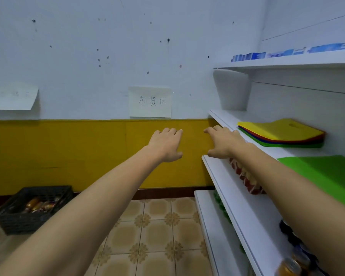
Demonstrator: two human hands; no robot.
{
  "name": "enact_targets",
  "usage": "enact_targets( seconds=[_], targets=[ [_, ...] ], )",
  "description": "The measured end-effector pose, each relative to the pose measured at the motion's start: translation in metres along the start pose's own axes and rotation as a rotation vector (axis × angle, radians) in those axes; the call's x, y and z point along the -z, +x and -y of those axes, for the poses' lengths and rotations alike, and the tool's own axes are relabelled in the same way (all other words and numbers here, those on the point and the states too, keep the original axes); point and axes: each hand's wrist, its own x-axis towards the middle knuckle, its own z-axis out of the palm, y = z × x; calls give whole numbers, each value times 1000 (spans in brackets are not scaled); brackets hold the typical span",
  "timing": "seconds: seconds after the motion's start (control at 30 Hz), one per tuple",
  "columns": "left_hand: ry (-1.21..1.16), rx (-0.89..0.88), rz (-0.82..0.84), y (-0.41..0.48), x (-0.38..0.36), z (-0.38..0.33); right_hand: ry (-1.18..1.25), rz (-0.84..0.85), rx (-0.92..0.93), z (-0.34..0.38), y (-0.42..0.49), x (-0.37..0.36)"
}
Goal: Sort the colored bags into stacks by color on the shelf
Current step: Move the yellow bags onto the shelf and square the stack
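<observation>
I see both hands wide, holding nothing: left hand [166, 144] mid-frame in air, right hand [223, 143] just beside mixed bag stack [281, 134] on shelf [223, 118].

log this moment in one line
left hand: open, empty | right hand: open, empty | mixed bag stack: yellow on top | green bag: shelf below

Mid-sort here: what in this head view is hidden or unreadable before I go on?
Mixed bag stack: head view, yellow top bag covers the rest; only edges show, count unclear.
Green bag: cut off by the right edge.
Red packets: partly behind the right forearm.
Left wall note: writing too faint.
</observation>
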Motion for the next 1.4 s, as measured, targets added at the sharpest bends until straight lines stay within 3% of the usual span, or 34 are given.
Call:
enact_targets(
  seconds=[0.33, 0.6, 1.03, 1.17, 1.4],
  targets=[
    [-37, -17, 59, 116, -47, -4, -1, 56, -127, -75, 69, -39],
    [-87, -201, 10, 255, -84, -39, -39, 81, -417, -167, 112, -57],
    [-231, -691, -63, 464, -132, -125, 91, 23, -1082, -284, 145, -97],
    [-276, -764, -57, 503, -145, -161, 103, -45, -1190, -313, 135, -113],
    [-340, -787, -31, 553, -160, -213, 113, -14, -1365, -361, 132, -131]
  ],
)
